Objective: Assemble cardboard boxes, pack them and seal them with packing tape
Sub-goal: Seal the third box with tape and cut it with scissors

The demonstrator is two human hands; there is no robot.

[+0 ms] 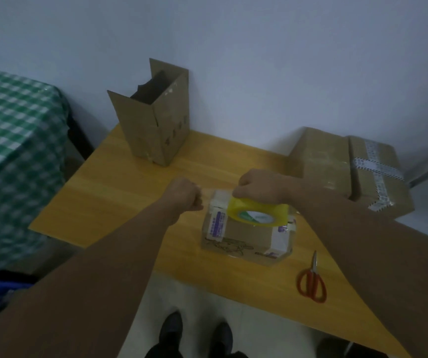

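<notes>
A small closed cardboard box (243, 235) with old white labels lies in the middle of the yellow table (120, 187). A yellowish roll of packing tape (258, 213) rests on its top, and my right hand (259, 188) grips the roll from above. Just left of the box, my left hand (185, 193) is closed in a fist at the box's far left corner. It seems to pinch a clear tape end stretched from the roll, though the strip is barely visible.
A tall open cardboard box (153, 120) stands at the table's back against the wall. Two sealed boxes (349, 171) lie at the back right. Red-handled scissors (312, 279) lie near the front right edge. A green checked cloth (14, 140) covers furniture on the left.
</notes>
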